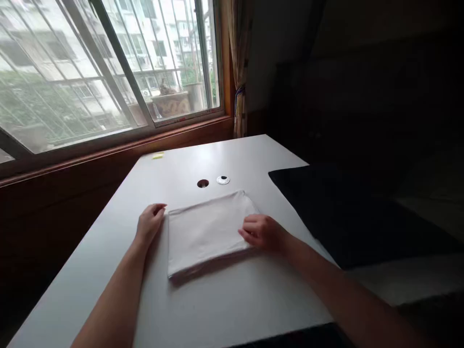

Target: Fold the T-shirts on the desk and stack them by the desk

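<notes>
A folded white cloth [210, 232] lies flat on the white table [224, 299], a roughly rectangular stack with several layers showing at its near edge. My left hand [149, 223] is just beyond its left edge, close to the far left corner. The fingers there are curled together, and I see nothing between them. At the opposite side, my right hand [261, 233] is closed over the cloth's right edge, thumb toward the middle. That hand's underside and the cloth beneath it are hidden.
Behind the cloth, the tabletop has a round hole [203, 183] and a white ring-shaped grommet [223, 180]. A yellow slip [158, 155] is at the far left corner. Dark fabric [348, 217] covers the right side. A barred window [108, 72] and a curtain [239, 72] stand beyond.
</notes>
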{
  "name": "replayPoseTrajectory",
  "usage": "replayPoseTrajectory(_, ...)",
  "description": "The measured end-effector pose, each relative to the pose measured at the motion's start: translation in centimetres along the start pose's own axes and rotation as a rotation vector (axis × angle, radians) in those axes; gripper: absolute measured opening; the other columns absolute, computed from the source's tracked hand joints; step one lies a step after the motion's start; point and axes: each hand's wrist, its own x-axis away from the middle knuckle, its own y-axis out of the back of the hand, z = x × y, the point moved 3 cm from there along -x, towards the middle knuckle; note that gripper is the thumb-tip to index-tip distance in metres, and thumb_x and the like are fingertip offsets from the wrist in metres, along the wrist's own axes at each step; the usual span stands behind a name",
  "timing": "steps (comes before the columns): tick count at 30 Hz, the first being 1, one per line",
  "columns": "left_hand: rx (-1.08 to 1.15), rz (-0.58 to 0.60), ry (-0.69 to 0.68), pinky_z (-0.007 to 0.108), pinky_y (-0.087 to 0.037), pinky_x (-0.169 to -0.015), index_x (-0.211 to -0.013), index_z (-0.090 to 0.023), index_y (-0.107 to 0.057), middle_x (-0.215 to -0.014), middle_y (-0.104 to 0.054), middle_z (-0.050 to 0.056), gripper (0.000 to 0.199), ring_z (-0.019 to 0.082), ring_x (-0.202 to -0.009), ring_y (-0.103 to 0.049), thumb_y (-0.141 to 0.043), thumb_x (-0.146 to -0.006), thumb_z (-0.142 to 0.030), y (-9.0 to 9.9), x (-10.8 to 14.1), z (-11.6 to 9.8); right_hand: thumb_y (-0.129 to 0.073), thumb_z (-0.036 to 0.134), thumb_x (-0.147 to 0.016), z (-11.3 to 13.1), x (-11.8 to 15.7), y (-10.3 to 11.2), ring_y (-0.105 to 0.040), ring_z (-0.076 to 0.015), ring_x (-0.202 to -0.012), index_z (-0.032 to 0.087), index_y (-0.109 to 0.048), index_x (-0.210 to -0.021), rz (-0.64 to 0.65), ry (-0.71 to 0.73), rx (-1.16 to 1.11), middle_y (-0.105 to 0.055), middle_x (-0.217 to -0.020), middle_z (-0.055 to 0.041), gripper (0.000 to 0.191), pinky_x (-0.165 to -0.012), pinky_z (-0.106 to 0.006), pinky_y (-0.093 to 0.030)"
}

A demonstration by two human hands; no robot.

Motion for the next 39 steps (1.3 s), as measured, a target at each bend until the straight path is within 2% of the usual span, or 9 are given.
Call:
replayPoseTrajectory(6,-0.004,0.082,-0.057,0.038,-0.054,-0.085,-0.090,-0.022,-0.078,-0.091,-0.074,0.007,0.038,0.025,-0.086,-0.069,-0.052,-0.088,-0.050,-0.9,-0.3,-0.7,-0.051,0.024,-0.099,0.1,0.0,0.0,-0.048,-0.0130,-0.063,0.020,-0.050,-0.063,0.010,-0.003,0.008,-0.053,-0.068,0.0001,0.037,-0.062,-0.029,-0.035)
replayPoseTrajectory(10,-0.021,0.085,-0.075,0.037,-0.053,-0.082,-0.085,-0.023,-0.076,-0.089,-0.072,0.006,0.031,0.023,-0.082,-0.067,-0.056,-0.085,-0.046,-0.8,-0.2,-0.7,-0.051,0.025,-0.099,0.1,-0.1,0.1,-0.049,-0.0135,-0.064,0.020,-0.052,-0.064,0.025,0.000,0.011,-0.054,-0.070,-0.0005,0.035,-0.062,-0.029,-0.035)
replayPoseTrajectory(15,-0.046,0.044,-0.073,0.038,-0.053,-0.085,-0.091,-0.022,-0.075,-0.090,-0.070,0.006,0.028,0.024,-0.085,-0.065,-0.053,-0.086,-0.038,-0.6,-0.1,-0.5,-0.052,0.025,-0.097,0.2,0.1,0.2,-0.049,-0.0136,-0.063,0.020,-0.052,-0.063,0.055,0.019,-0.020,-0.054,-0.068,-0.0007,0.035,-0.062,-0.029,-0.036)
replayPoseTrajectory(21,-0.044,0.069,-0.111,0.037,-0.054,-0.082,-0.096,-0.022,-0.075,-0.096,-0.071,0.006,0.036,0.022,-0.082,-0.065,-0.056,-0.091,-0.052,-1.1,0.1,-0.9,-0.053,0.025,-0.097,0.3,0.3,0.4,-0.049,-0.0139,-0.062,0.021,-0.053,-0.062,0.074,0.037,-0.069,-0.055,-0.068,-0.0010,0.035,-0.063,-0.029,-0.040)
replayPoseTrajectory(28,-0.095,0.078,-0.162,0.043,-0.048,-0.094,-0.103,-0.025,-0.075,-0.103,-0.069,0.007,0.038,0.025,-0.090,-0.063,-0.062,-0.087,-0.056,-1.7,0.3,-0.6,-0.054,0.020,-0.097,0.0,-0.1,0.3,-0.059,-0.0192,-0.078,0.021,-0.062,-0.075,-0.001,0.038,-0.124,-0.065,-0.080,-0.0055,0.024,-0.073,-0.032,-0.049)
replayPoseTrajectory(32,-0.126,0.067,-0.173,0.044,-0.047,-0.094,-0.106,-0.024,-0.075,-0.104,-0.069,0.008,0.037,0.027,-0.092,-0.063,-0.062,-0.088,-0.054,-1.9,0.3,-0.3,-0.057,0.018,-0.096,-0.4,-0.2,0.1,-0.060,-0.0206,-0.084,0.020,-0.065,-0.081,0.011,0.016,-0.123,-0.066,-0.084,-0.0056,0.017,-0.080,-0.034,-0.052)
replayPoseTrajectory(39,-0.159,0.052,-0.193,0.044,-0.047,-0.096,-0.104,-0.025,-0.074,-0.100,-0.069,0.007,0.031,0.026,-0.092,-0.065,-0.062,-0.089,-0.049,-1.9,0.3,-0.4,-0.061,0.016,-0.093,-0.7,-0.1,0.0,-0.062,-0.0234,-0.100,0.022,-0.072,-0.094,-0.024,-0.002,-0.113,-0.069,-0.103,-0.0076,0.012,-0.093,-0.040,-0.053)
